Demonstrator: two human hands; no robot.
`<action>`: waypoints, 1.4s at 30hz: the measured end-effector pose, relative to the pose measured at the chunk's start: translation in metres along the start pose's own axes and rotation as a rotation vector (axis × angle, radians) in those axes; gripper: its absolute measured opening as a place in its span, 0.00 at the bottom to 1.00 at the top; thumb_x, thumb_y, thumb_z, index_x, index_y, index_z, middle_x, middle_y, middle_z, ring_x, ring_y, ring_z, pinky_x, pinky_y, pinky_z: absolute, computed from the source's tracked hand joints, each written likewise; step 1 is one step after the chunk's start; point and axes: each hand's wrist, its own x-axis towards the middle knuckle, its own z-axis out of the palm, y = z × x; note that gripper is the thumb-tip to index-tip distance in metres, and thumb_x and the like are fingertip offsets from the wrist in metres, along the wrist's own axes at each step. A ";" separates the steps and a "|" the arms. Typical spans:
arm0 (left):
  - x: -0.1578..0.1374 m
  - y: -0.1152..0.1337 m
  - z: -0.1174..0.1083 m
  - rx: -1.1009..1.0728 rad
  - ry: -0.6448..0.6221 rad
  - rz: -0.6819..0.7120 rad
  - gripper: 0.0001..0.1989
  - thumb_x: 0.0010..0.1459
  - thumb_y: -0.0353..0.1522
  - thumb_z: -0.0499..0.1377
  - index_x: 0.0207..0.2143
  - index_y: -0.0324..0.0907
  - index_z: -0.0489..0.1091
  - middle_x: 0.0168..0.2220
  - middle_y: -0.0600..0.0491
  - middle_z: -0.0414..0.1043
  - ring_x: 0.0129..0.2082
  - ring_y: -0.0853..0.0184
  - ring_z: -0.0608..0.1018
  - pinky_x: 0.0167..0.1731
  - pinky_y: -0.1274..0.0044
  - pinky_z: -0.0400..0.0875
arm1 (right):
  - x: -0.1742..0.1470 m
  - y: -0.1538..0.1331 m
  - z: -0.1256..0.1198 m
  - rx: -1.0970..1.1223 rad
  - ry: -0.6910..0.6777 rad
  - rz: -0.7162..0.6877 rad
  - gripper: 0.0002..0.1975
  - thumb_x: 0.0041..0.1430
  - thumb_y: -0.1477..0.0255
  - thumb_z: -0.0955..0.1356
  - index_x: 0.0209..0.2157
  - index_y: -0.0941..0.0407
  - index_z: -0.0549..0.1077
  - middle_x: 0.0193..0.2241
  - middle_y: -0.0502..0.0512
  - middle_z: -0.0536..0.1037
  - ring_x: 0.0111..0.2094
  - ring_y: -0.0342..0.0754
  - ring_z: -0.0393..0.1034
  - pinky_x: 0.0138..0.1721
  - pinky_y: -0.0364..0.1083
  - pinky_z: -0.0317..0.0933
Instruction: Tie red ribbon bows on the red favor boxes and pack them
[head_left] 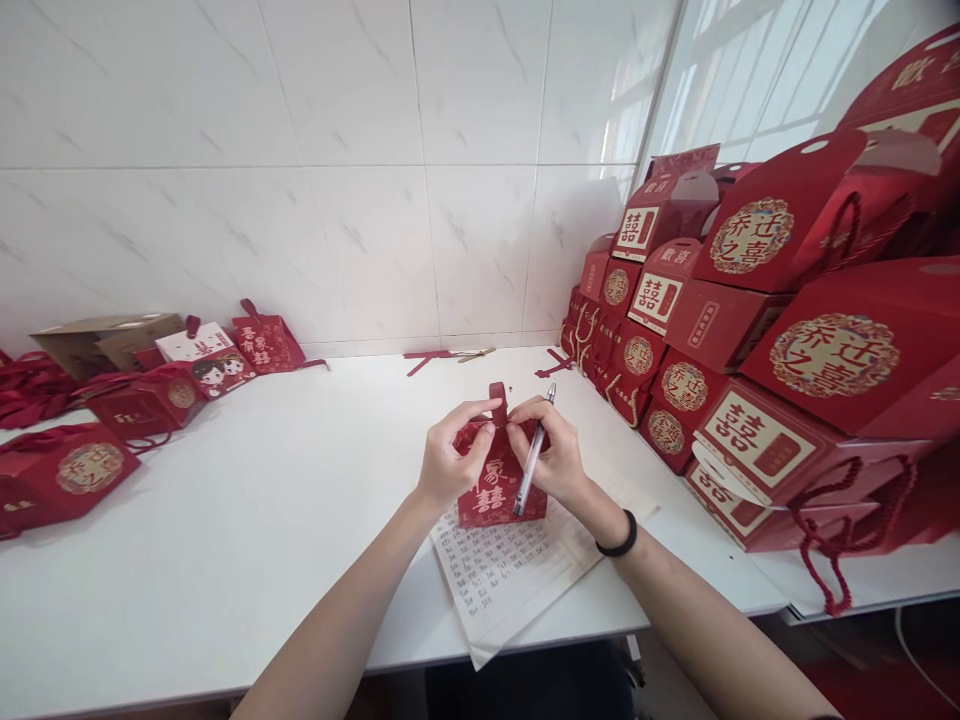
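Box (491,497) sits over the paper (510,575), near the table's (300,590) front edge, between both hands; left hand (450,455) nearly closed, fingertips pinching the box's top beside the ribbon (497,396), apparently to steady it; right hand (556,450) curled, fingertips at the opposite side, pen (531,470) lodged across it, presumably for ready use; box red, pale-lettered, narrowing upward; ribbon looped above; base contact unclear.

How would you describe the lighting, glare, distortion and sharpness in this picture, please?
All in the head view: bright, diffuse light; striped glare on the wall at upper right; nearest boxes at the right edge look stretched; left hand, right hand and pen fairly sharp; writing on the paper too small to read clearly.
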 end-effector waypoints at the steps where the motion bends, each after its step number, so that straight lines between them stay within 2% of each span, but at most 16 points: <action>1: 0.000 0.000 0.000 0.001 0.005 -0.001 0.12 0.56 0.28 0.55 0.42 0.42 0.72 0.38 0.52 0.76 0.36 0.69 0.77 0.37 0.79 0.74 | 0.000 0.000 0.000 -0.002 0.001 0.000 0.06 0.57 0.80 0.63 0.33 0.54 0.64 0.28 0.49 0.68 0.28 0.43 0.64 0.27 0.42 0.59; 14: 0.000 0.000 0.002 0.010 0.032 0.033 0.10 0.56 0.27 0.55 0.40 0.42 0.72 0.36 0.53 0.76 0.36 0.70 0.77 0.37 0.80 0.74 | 0.000 0.000 0.000 0.012 -0.002 -0.001 0.07 0.57 0.80 0.63 0.34 0.54 0.64 0.28 0.49 0.67 0.28 0.43 0.63 0.28 0.42 0.58; 34: 0.000 0.001 0.003 -0.005 0.046 -0.022 0.09 0.55 0.28 0.57 0.39 0.42 0.73 0.35 0.53 0.76 0.36 0.70 0.77 0.37 0.79 0.74 | 0.000 0.001 0.000 -0.008 -0.003 0.006 0.06 0.56 0.79 0.63 0.33 0.54 0.64 0.27 0.49 0.68 0.26 0.43 0.63 0.26 0.42 0.58; 36: 0.000 0.001 0.003 -0.004 0.043 -0.005 0.09 0.55 0.28 0.57 0.38 0.43 0.73 0.34 0.54 0.76 0.34 0.71 0.77 0.35 0.80 0.73 | 0.000 0.001 0.000 -0.011 -0.003 0.005 0.06 0.56 0.79 0.63 0.33 0.54 0.64 0.27 0.49 0.68 0.26 0.42 0.63 0.26 0.42 0.58; 42: 0.000 0.000 0.002 -0.048 0.010 0.056 0.09 0.56 0.28 0.56 0.36 0.44 0.75 0.29 0.54 0.72 0.25 0.76 0.72 0.21 0.84 0.67 | 0.000 0.000 0.000 -0.004 0.010 -0.003 0.06 0.56 0.80 0.63 0.33 0.54 0.64 0.27 0.48 0.67 0.26 0.42 0.63 0.26 0.41 0.59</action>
